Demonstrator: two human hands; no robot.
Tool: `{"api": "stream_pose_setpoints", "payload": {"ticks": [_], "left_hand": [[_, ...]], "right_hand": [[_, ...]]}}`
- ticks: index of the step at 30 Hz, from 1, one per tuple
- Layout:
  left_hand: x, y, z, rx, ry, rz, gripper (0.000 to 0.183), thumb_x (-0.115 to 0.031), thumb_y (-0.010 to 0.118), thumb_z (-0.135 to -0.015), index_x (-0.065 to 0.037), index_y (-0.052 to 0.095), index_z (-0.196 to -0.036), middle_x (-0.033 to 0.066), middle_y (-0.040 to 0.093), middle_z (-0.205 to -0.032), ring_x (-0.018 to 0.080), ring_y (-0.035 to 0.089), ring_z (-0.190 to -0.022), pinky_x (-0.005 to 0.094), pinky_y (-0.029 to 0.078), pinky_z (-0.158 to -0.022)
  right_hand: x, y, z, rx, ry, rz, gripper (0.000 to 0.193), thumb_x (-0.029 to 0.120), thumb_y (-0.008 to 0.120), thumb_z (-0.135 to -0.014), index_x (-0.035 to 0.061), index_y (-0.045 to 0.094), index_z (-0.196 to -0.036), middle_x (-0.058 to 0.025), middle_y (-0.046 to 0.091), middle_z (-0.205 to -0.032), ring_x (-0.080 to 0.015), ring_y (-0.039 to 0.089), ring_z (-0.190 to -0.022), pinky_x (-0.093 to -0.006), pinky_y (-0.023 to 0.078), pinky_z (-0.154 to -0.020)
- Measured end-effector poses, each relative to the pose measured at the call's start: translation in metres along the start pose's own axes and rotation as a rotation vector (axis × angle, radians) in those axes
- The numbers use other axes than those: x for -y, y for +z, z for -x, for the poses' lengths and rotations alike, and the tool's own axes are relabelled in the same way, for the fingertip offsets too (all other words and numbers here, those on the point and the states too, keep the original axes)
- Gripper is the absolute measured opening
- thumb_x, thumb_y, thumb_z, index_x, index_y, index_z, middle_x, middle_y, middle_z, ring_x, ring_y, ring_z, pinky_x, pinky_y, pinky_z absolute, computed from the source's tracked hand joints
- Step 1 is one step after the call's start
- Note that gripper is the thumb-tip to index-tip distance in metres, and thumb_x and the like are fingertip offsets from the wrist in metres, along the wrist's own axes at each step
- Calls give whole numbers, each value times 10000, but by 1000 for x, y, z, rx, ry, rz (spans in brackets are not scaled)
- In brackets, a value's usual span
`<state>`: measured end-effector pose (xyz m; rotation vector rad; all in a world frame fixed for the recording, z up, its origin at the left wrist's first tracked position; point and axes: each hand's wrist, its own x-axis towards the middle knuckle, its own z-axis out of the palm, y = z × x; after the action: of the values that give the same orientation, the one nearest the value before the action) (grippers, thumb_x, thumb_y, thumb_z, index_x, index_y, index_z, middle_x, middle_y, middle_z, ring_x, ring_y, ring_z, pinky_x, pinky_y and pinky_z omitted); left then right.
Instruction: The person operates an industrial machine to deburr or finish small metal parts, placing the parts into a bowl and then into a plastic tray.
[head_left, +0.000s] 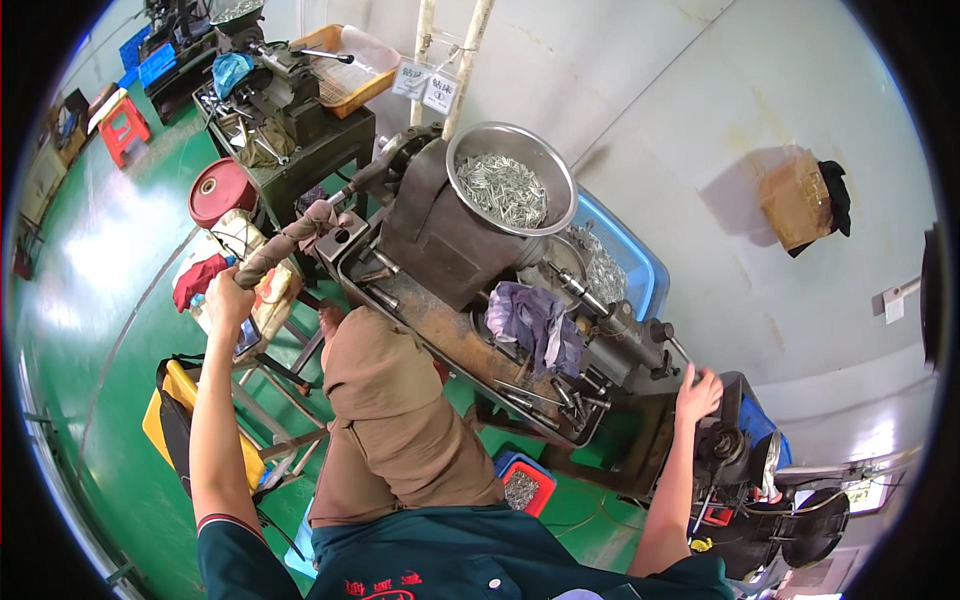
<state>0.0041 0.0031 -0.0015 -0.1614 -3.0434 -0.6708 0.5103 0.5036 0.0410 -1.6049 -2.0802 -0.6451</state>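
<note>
My left hand [228, 299] is closed round the end of a long lever handle [285, 245] wrapped in brown cloth, which runs up to the bench machine [425, 225]. My right hand [698, 393] is at the far right end of the machine, fingers apart and slightly bent. Its fingertips are close to a thin metal lever [678, 345]; whether they touch it I cannot tell. A steel bowl [565, 180] full of small metal pins [500, 188] rests on top of the machine. Below it, a crumpled purple-grey rag [535, 325] hangs over the tailstock side.
Behind the machine is a blue bin [650, 285] with more metal parts. Loose tools [560, 400] lie along the bench tray's near edge. A red tray [535, 490] of parts sits on the floor. At left stand a stool holding bags [265, 290] and a yellow-black bag [170, 420].
</note>
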Motion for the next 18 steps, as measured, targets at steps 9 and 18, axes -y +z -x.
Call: {"api": "stream_pose_setpoints", "payload": {"ticks": [9,18], "left_hand": [[0,-6,-3,-2,20,-7,282,-129,571,-624,-57,623,-891,200,591,-790,330,573,-782,389,450,-709],[-4,4,18,-91,-4,56,218,-185,599,-645,-46,630,-810,215,581,-714,342,579,-720,398,453,-652]], "right_hand": [[234,-13,-35,288,-365,-572,203,271,625,-634,129,631,-779,-91,576,-917,-268,445,-1011,-393,339,-851],[288,16,-23,916,-346,-883,230,224,585,-602,83,644,-773,-86,627,-777,-238,588,-798,-323,419,-768]]}}
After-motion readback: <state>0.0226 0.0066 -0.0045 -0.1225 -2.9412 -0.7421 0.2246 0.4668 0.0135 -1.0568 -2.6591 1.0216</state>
